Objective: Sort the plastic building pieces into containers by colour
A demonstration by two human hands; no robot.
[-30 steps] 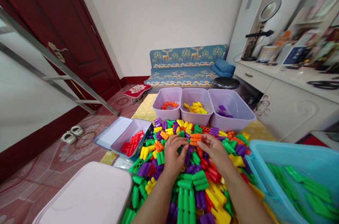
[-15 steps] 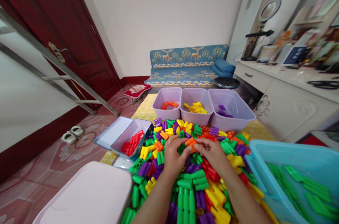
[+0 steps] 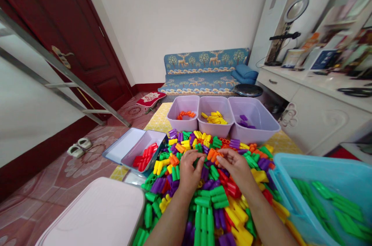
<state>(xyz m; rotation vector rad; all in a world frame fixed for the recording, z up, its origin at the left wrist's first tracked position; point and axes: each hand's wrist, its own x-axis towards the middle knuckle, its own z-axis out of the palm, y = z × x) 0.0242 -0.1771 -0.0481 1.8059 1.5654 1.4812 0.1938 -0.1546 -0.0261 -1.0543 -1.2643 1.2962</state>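
Note:
Several orange connector blocks (image 3: pixel 214 155), made of joined tubes, are gripped by the fingertips of my right hand (image 3: pixel 236 168). To their left is my left hand (image 3: pixel 189 170), its fingers curled and its thumb near the index finger; anything between them is too small to make out. Both hands are above a large heap of mixed tube blocks. Among them are green blocks (image 3: pixel 204 222), yellow blocks (image 3: pixel 236 213), purple blocks (image 3: pixel 158 186) and red blocks (image 3: pixel 231 187).
Behind the heap stand three lilac bins (image 3: pixel 183 124) with orange, yellow and purple blocks. A box (image 3: pixel 130 159) at left holds red blocks; a blue tub (image 3: pixel 290 195) at right holds green ones. A pale lid (image 3: pixel 95 215) lies front left. A sofa (image 3: pixel 203 79) stands beyond.
My left hand has drawn slightly left, away from the orange blocks. My right hand holds them, and they have shifted a little to the right and turned.

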